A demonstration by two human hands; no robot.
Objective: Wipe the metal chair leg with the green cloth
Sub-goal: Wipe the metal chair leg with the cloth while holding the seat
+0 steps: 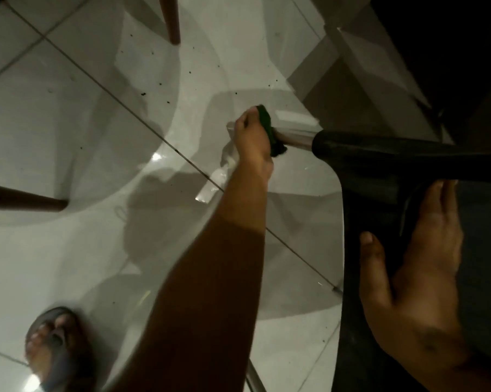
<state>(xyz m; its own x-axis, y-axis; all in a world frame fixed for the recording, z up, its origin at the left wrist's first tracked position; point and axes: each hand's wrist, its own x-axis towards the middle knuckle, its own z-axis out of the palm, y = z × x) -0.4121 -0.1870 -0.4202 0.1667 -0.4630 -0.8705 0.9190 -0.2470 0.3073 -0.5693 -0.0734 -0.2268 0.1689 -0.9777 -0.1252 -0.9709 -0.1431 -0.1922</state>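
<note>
My left hand (251, 137) is covering most of the crumpled dark green cloth (268, 124) and the lower run of the shiny metal chair leg (295, 137). The frame edge is cutting off the black plastic chair seat (380, 165) at right. The sandalled foot (52, 346) is blurring at bottom left.

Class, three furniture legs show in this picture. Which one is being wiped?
The shiny metal chair leg at centre right: the left hand presses the green cloth around it. The two brown wooden legs stand untouched.
</note>
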